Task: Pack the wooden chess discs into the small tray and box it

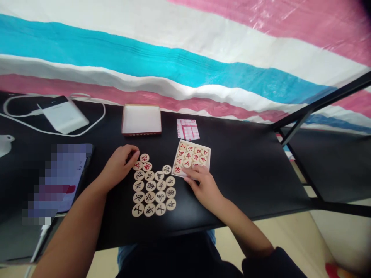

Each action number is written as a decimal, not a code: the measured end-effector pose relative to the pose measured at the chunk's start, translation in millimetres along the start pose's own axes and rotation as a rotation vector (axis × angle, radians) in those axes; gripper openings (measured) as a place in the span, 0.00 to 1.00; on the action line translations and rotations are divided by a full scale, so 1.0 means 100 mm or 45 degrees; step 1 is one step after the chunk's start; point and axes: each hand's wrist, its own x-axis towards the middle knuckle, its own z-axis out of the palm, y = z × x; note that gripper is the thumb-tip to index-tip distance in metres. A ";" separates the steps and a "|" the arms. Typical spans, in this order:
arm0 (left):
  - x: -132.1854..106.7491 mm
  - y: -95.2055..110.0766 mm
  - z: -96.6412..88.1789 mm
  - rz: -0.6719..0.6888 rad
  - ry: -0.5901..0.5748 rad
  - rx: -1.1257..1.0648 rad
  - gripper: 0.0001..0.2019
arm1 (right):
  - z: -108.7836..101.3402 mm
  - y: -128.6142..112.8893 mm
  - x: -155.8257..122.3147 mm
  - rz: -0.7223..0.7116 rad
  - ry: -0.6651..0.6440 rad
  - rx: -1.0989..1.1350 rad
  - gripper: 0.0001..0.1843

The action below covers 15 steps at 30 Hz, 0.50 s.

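Several round wooden chess discs (153, 189) with black and red characters lie in rows on the black table (246, 173). My left hand (118, 166) rests at the upper left of the rows, its fingers curled and pinched on a red-marked disc (137, 165). To the right stands a small white box tray (206, 151) filled with red-marked discs. My right hand (203, 183) lies at the tray's near edge, fingers bent, its fingertips pressing a disc (187, 164) at that edge.
An empty box lid (141, 119) sits behind the discs, beside a pink printed paper (188, 129). A white device with a looped cable (62, 114) and a blurred tablet (62, 179) lie at the left. A striped sheet hangs behind; a black frame bar (319, 104) crosses at right.
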 end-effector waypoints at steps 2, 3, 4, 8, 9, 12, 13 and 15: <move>0.00 0.00 0.00 -0.002 -0.010 -0.010 0.14 | -0.05 0.03 -0.01 -0.033 -0.039 -0.022 0.16; 0.00 -0.01 0.00 -0.003 -0.013 -0.015 0.14 | -0.08 0.05 -0.02 -0.050 -0.060 -0.045 0.16; 0.00 -0.01 0.00 -0.006 -0.016 -0.018 0.14 | -0.11 0.06 -0.03 -0.063 -0.076 -0.074 0.16; 0.01 -0.02 0.00 -0.006 -0.019 -0.034 0.12 | -0.18 0.02 -0.10 -0.055 -0.038 -0.192 0.16; 0.02 -0.02 0.01 -0.002 -0.022 -0.038 0.12 | -0.18 -0.02 -0.11 -0.041 0.008 -0.210 0.16; 0.03 -0.02 0.01 0.011 -0.019 -0.034 0.12 | -0.15 -0.14 -0.06 -0.031 0.147 -0.224 0.16; 0.03 -0.02 0.01 0.010 -0.017 -0.033 0.13 | -0.12 -0.19 -0.02 -0.050 0.164 -0.214 0.15; 0.02 -0.01 0.00 -0.004 -0.013 -0.046 0.14 | -0.05 -0.28 0.12 -0.113 0.146 -0.192 0.14</move>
